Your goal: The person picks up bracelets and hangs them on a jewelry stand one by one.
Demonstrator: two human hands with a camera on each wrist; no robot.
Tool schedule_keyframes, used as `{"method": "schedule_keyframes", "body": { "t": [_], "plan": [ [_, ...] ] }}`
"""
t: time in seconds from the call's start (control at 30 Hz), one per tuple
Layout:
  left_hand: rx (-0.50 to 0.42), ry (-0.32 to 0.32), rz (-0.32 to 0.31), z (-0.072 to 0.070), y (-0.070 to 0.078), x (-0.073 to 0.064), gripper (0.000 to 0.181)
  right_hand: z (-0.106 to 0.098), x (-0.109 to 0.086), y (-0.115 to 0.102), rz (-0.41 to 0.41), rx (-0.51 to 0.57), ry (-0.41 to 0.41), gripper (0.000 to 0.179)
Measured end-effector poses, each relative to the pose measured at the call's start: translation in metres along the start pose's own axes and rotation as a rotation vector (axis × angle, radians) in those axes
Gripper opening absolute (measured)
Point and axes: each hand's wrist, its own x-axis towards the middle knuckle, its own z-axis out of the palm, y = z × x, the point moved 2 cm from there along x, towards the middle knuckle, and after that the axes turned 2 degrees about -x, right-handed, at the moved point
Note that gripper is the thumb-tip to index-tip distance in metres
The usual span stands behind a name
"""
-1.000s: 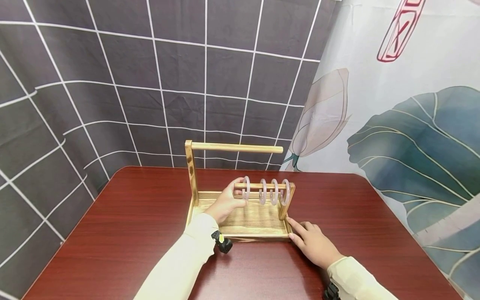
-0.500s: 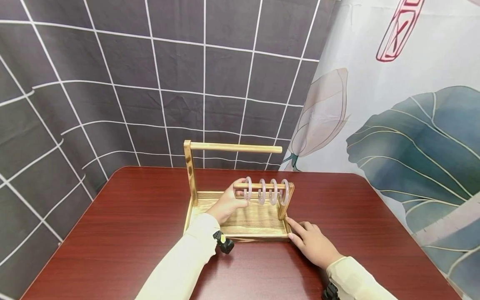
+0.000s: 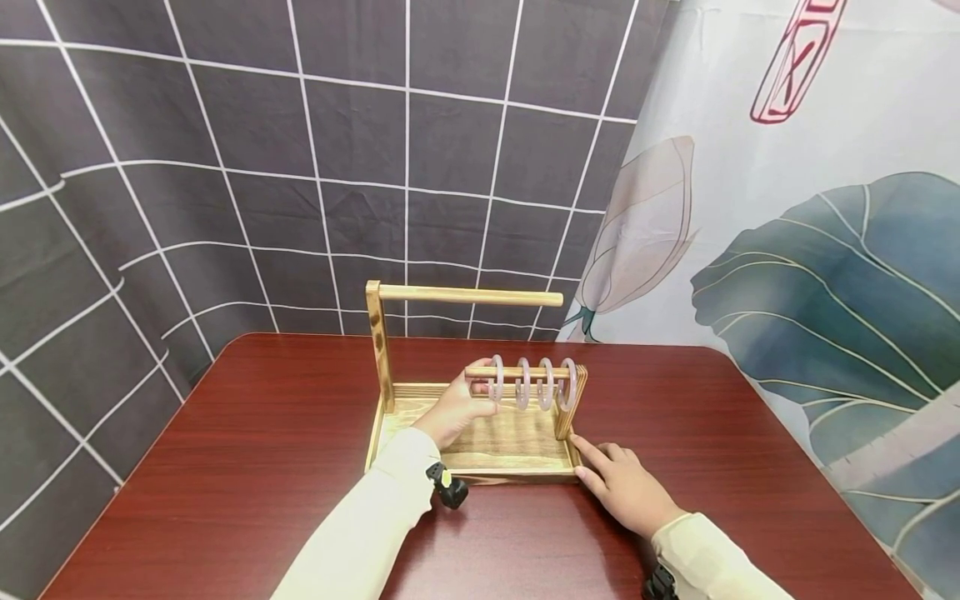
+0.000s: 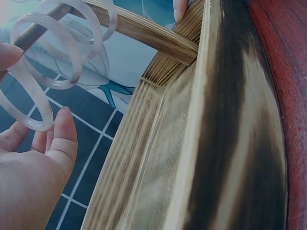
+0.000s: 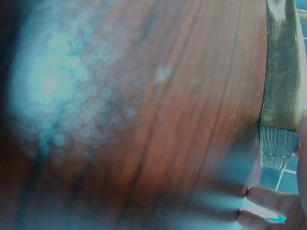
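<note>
A wooden bangle stand (image 3: 502, 446) with a shallow tray base sits on the table. Its lower rod (image 3: 511, 372) runs left from a short post on the right and carries several pale, translucent bangles (image 3: 573, 384). My left hand (image 3: 452, 410) pinches the leftmost bangle (image 4: 42, 103) between thumb and fingers near the rod's free end; the rod passes through that bangle. The other bangles hang spaced out toward the post. With fingers extended, my right hand (image 3: 632, 490) rests against the tray's right end; the right wrist view catches only part of its fingers (image 5: 271, 200).
A longer upper rod (image 3: 472, 295) projects right from a tall left post (image 3: 380, 350), above and behind the bangles. The red-brown table (image 3: 225, 450) ends at a dark grid-patterned curtain (image 3: 360, 125). A white curtain with lotus prints (image 3: 825, 317) hangs on the right.
My left hand and the pinched bangle have shifted slightly right along the lower rod. My right hand stays at the tray's end.
</note>
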Motion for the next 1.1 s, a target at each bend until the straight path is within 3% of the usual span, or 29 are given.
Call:
{"method": "schedule_keyframes", "body": {
  "t": [1.1],
  "plan": [
    [-0.022,-0.071,0.003,0.0032,-0.0013,-0.0006,0.081,-0.001,-0.0002,-0.0006,0.002,-0.004,-0.001,0.048]
  ]
}}
